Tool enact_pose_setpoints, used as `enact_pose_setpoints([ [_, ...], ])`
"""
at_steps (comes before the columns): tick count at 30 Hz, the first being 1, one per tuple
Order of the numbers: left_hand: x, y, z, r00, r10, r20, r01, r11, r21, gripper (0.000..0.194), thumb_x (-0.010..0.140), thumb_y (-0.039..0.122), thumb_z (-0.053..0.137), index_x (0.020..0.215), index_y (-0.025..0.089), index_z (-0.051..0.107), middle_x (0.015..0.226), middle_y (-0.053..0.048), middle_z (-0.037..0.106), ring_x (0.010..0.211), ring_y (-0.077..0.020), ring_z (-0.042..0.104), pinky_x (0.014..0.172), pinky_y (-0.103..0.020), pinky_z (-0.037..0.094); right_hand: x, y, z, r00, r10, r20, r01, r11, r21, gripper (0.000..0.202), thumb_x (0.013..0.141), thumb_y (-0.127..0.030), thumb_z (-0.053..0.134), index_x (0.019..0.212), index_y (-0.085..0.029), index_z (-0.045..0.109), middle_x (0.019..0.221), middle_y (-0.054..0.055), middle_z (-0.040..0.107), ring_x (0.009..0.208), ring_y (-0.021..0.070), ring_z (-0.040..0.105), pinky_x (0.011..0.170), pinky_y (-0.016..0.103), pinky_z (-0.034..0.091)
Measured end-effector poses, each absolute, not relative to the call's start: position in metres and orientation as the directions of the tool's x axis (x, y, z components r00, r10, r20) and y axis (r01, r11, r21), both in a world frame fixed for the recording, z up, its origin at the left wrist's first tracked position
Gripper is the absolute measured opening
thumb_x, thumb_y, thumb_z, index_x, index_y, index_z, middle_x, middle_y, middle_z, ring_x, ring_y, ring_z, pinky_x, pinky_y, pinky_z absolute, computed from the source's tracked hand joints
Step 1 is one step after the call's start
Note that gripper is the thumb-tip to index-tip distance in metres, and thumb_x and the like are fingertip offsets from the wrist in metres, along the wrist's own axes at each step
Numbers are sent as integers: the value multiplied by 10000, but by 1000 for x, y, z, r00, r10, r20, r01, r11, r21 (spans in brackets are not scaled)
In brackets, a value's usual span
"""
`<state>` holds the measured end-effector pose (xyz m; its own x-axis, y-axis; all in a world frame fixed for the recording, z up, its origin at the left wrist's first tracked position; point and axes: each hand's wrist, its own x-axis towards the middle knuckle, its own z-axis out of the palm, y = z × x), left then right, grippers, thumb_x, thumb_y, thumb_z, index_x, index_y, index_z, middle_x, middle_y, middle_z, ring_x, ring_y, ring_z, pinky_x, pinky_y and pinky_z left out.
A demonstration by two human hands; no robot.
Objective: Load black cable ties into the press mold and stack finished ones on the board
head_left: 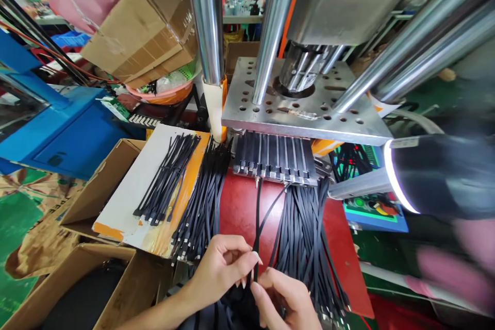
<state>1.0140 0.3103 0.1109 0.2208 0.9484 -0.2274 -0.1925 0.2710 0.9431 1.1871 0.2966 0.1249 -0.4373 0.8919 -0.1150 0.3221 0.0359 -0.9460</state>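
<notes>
Right hand (288,296) closest, fingers pinched together on black cord (257,237). Left hand (226,265) just beside, fingers pinched on same cord. Cord runs over red bench (236,206) to metal block (275,157). Big cord pile (305,242) lies on bench, to right.

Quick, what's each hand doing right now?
Left hand: closed, pinching a black cable.
Right hand: fingers closed at the cable's lower part; exact grip can't be told.

green floor (23,211), partly covered by brown sacking (42,247). blue cabinet (71,142) at left. red tabletop (237,203), glossy. cluttered worktable (243,19) behind. black lamp (436,178) at right, rim glowing white.
</notes>
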Motion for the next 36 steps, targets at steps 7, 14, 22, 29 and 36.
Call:
enact_pose_setpoints([
  [7, 1010, 296, 103, 226, 974, -11, 159, -25, 987, 267, 887, 334, 729, 654, 204, 721, 606, -17, 632, 550, -137, 557, 541, -256, 418, 1186, 321, 138, -271, 960, -65, 244, 3, -970, 348, 955, -465, 644, 728, -201, 650, 667, -12, 559, 576, 128, 525, 514, 220, 428],
  [14, 1000, 295, 99, 378, 905, -194, 380, 39, 924, 136, 866, 227, 715, 748, 194, 772, 715, -21, 695, 648, -146, 624, 639, -247, 477, 1179, 328, 125, -79, 995, 62, 190, 76, -979, 347, 972, -395, 647, 686, -204, 597, 666, -19, 505, 581, 122, 464, 523, 235, 379],
  [22, 994, 368, 161, 312, 945, 93, 126, -138, 982, 213, 919, 336, 728, 1000, 150, 796, 902, -65, 748, 794, -163, 673, 726, -253, 517, 1174, 321, 120, -230, 956, 182, 272, 243, -931, 245, 992, -288, 617, 760, -214, 650, 699, 0, 599, 618, 141, 563, 580, 240, 463],
  [29, 999, 374, 163, 354, 930, 102, 38, -123, 992, 243, 949, 346, 719, 857, 144, 817, 868, -81, 785, 774, -165, 702, 711, -246, 522, 1183, 315, 110, -112, 958, 263, 240, 283, -928, 239, 972, -198, 634, 1138, -296, 776, 764, -8, 652, 646, 144, 656, 623, 235, 554],
  [36, 995, 373, 160, 392, 907, 153, -63, -139, 988, 171, 925, 296, 760, 889, 150, 839, 876, -84, 759, 779, -157, 697, 714, -243, 526, 1182, 320, 108, -151, 949, 278, 169, 301, -938, 148, 946, -172, 678, 987, -260, 790, 850, 34, 700, 707, 159, 652, 591, 240, 510],
])
